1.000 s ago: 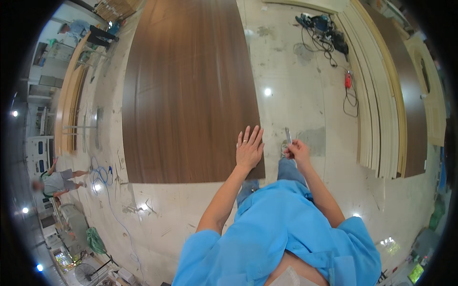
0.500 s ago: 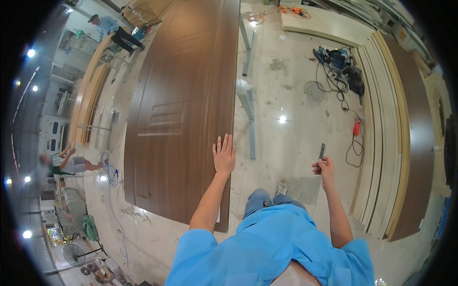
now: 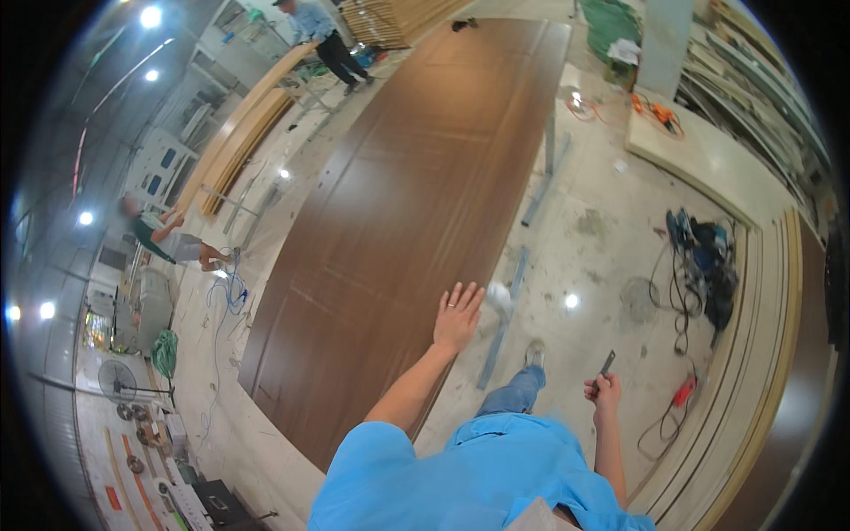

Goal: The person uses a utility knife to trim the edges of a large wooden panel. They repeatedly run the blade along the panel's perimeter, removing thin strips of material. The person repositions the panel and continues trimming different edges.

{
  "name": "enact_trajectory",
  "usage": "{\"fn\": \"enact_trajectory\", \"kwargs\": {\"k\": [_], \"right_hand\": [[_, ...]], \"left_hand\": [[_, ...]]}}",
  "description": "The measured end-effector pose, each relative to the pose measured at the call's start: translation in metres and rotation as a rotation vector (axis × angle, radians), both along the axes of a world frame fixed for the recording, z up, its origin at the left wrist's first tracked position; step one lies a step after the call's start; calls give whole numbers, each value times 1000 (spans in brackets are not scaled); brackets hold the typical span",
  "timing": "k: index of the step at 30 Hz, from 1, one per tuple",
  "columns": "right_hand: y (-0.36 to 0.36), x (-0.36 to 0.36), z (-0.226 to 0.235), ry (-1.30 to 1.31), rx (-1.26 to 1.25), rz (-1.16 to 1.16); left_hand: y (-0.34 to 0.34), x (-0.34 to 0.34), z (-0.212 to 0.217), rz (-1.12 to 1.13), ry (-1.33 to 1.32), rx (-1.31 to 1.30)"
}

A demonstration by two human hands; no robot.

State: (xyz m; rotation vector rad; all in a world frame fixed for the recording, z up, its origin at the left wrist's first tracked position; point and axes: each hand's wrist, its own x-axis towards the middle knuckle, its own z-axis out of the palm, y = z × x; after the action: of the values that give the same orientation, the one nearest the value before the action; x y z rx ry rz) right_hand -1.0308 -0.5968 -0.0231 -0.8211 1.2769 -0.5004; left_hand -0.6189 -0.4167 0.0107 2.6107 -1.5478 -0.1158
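A long brown wood-grain door panel (image 3: 398, 221) with recessed rectangular mouldings lies flat, raised above the floor on metal supports. My left hand (image 3: 458, 319) rests palm down on it near its right edge, fingers outstretched, a ring on one finger. Away from the panel, over the floor to the right, my right hand (image 3: 604, 392) is closed around a small flat dark-grey tool (image 3: 608, 361) that sticks up past the fingers. Its exact kind is too small to make out.
Stacked panels (image 3: 753, 372) line the right side. Dark power tools (image 3: 704, 252) with tangled cords lie on the floor, near a red object (image 3: 684, 390) on a cable. Two people work at the left by long boards (image 3: 235, 146). A fan (image 3: 118, 379) stands lower left.
I have stepped forward alongside the door panel, and more of its far end shows. My left hand stays laid on the surface; my right hand still holds the flat tool.
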Motion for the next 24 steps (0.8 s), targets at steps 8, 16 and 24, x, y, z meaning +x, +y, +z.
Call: {"fn": "enact_trajectory", "kwargs": {"k": [8, 16, 24], "right_hand": [[-212, 70, 25, -51, -228, -50], [-416, 127, -19, 3, -55, -53], [-656, 263, 17, -15, -173, 195]], "left_hand": [[-197, 79, 3, -24, 32, -98], [-394, 156, 6, 33, 106, -42], [-546, 215, 19, 119, 233, -120]]}}
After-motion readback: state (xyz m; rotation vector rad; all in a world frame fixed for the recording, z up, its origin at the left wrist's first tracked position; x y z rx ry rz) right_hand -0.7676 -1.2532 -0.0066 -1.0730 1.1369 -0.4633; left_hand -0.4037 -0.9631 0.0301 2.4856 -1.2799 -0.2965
